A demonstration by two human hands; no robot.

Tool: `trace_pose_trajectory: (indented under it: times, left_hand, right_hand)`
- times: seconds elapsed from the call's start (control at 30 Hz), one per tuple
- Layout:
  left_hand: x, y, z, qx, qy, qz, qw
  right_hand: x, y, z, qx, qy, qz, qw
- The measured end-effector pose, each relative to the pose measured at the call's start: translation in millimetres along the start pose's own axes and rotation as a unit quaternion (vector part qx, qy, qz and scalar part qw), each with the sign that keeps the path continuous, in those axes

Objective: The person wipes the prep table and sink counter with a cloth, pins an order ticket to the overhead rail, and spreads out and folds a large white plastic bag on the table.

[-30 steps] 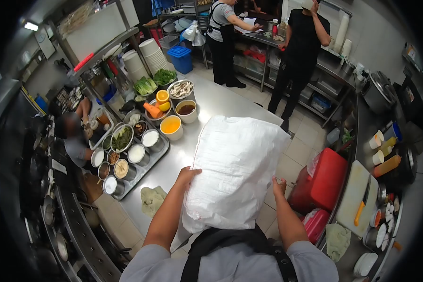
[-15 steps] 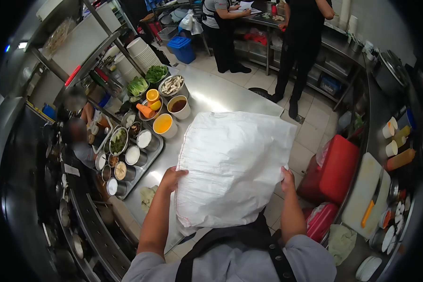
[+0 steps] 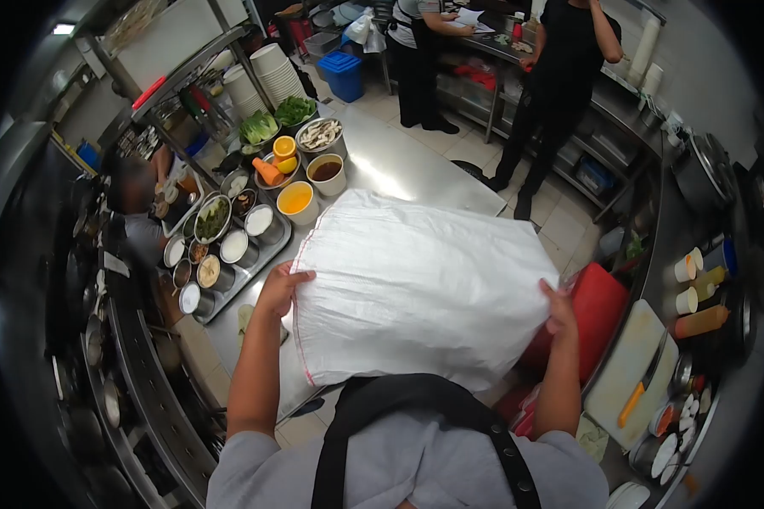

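Observation:
A large white woven sack (image 3: 424,284) is stretched between my hands, in front of my body and over the near end of the steel table (image 3: 399,161). Its left edge has a red stitched line. My left hand (image 3: 282,287) grips that edge, thumb on top. On the opposite edge my right hand (image 3: 557,307) is closed, with its thumb on the cloth and the other fingers partly hidden. Part of a pale green cloth (image 3: 244,321) shows beside my left forearm.
A tray (image 3: 272,252) with several tubs stands at the left, near bowls of greens, mushrooms and orange pieces. A red box (image 3: 598,318) and a cutting board (image 3: 632,373) with an orange-handled knife (image 3: 632,405) are at the right. Two people stand beyond the table; another is at the left.
The sack is spread wider and lies flatter. My left hand has moved left and up, my right hand to the right, now closed on the edge it was open beside a second ago.

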State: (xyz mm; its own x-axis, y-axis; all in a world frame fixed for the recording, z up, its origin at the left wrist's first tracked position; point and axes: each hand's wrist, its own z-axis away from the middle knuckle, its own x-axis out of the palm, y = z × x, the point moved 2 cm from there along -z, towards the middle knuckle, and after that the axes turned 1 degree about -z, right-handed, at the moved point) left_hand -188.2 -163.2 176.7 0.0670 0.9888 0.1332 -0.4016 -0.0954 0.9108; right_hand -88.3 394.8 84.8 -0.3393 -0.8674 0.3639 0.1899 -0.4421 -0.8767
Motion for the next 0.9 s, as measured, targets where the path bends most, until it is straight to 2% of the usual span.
trace_pose_trajectory:
  times: [0.07,0.13,0.17,0.23,0.3,0.37,0.43,0.5,0.53,0.57,0.63,0.7,0.77,0.83,0.87,0.9]
  left_hand:
    - [-2,6,2,0.016,-0.013,-0.008,1.0]
    - [-3,12,-6,0.045,-0.038,0.002,0.998]
    - [0,20,-10,0.062,-0.017,-0.008,0.998]
    - [8,45,-20,0.087,0.026,-0.025,0.996]
    - [20,87,-14,0.116,0.08,-0.057,0.988]
    - [20,128,-6,0.212,0.071,-0.067,0.972]
    - [17,158,14,0.353,0.049,-0.042,0.934]
    - [20,168,46,0.439,0.057,-0.04,0.896]
    - [22,167,65,0.457,0.087,-0.092,0.88]
    - [18,153,73,0.464,0.114,-0.09,0.874]
    - [1,112,89,0.411,0.146,-0.166,0.885]
    - [-15,52,88,0.371,0.174,-0.189,0.892]
    - [-42,-16,84,0.309,0.18,-0.334,0.872]
    - [-84,-111,73,0.218,0.215,-0.56,0.769]
    - [-89,-143,62,0.168,0.157,-0.316,0.92]
    - [-86,-171,55,0.106,0.09,-0.041,0.989]
  right_hand:
    - [17,-47,13,-0.023,-0.007,-0.054,0.998]
    - [30,-79,6,-0.05,0.012,-0.013,0.999]
    - [36,-93,-3,-0.063,0.022,0.007,0.998]
    - [28,-111,-52,-0.04,-0.025,0.022,0.999]
    - [53,-160,-66,-0.136,-0.07,0.055,0.987]
    - [83,-216,-58,-0.245,-0.101,0.05,0.963]
    - [109,-259,-29,-0.351,-0.137,0.002,0.926]
    - [106,-274,-14,-0.466,-0.107,0.025,0.878]
    - [112,-272,2,-0.5,-0.082,0.027,0.862]
    - [105,-260,4,-0.506,-0.058,0.054,0.859]
    - [84,-225,-4,-0.514,-0.013,0.108,0.851]
    - [49,-171,-28,-0.398,-0.01,0.185,0.898]
    - [52,-117,-38,-0.34,-0.049,0.213,0.915]
    - [42,-56,-65,-0.287,-0.09,0.196,0.933]
    - [41,-34,-73,-0.264,-0.101,0.204,0.937]
    - [40,-14,-78,-0.241,-0.113,0.213,0.94]
